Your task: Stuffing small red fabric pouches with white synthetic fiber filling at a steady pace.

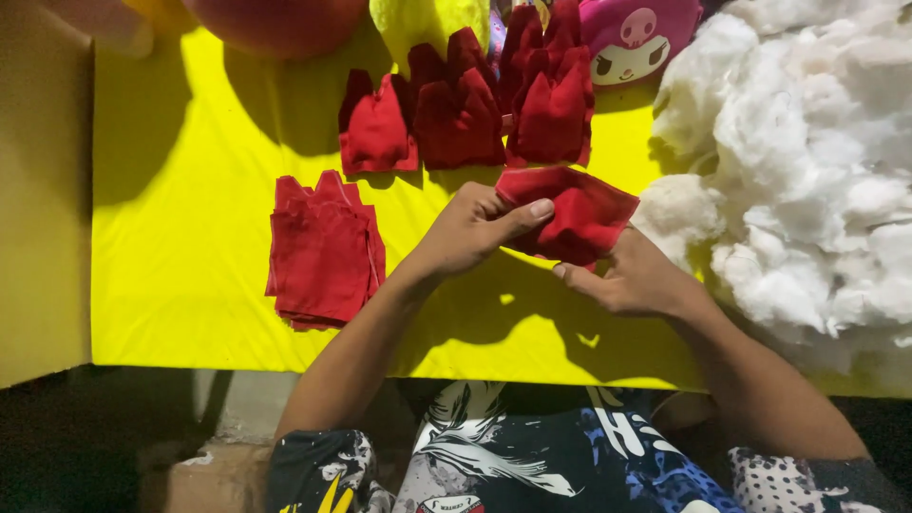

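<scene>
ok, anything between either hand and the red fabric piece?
Nothing visible. The left hand pinches the red fabric piece with thumb on top, and the right hand holds it from below, next to the white stuffing pile.

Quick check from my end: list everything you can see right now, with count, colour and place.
red piece: one, red fabric, held in both hands over the sheet
flat stack: one pile, red, left of the hands
stuffed pieces: about three or more, red, in a row at the far side
stuffing: one big heap, white, right
plush head: one, pink with a white face, top edge
round shapes: a few, orange and yellow, cut off at top edge
sheet: one, yellow, covering the work surface
left hand: gripping the piece's left edge
right hand: holding the piece from below
</scene>
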